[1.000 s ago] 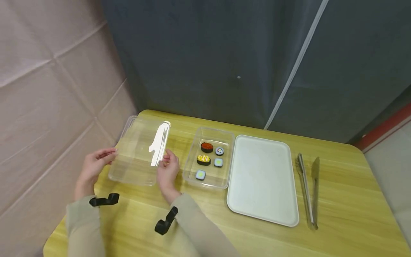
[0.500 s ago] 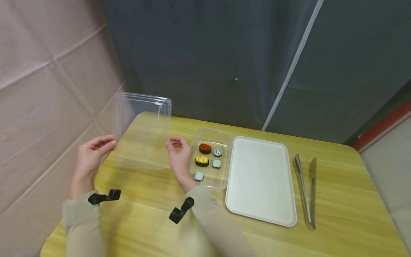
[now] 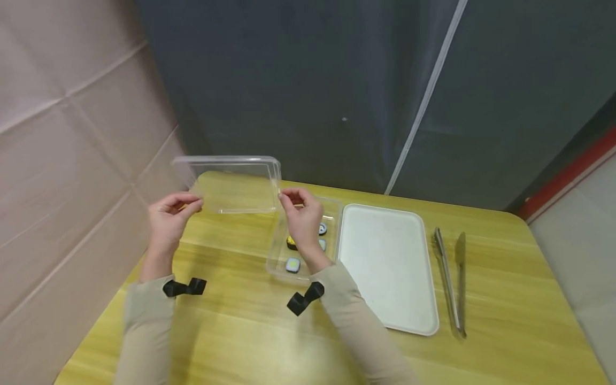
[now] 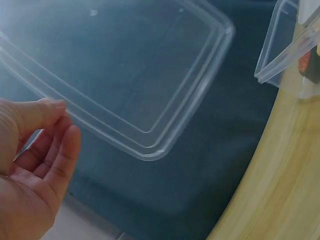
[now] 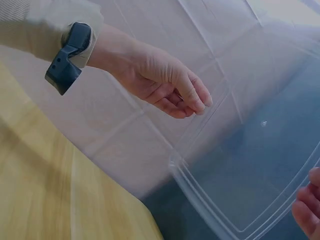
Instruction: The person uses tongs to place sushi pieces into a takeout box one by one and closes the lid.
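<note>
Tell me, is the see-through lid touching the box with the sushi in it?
Apart. In the head view the clear lid is held up in the air by both hands, with bare table showing between it and the sushi box below.

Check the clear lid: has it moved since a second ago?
Yes. The clear lid lay flat on the table left of the sushi container; now both hands hold it lifted off the table, tilted and shifted right towards that container.
</note>
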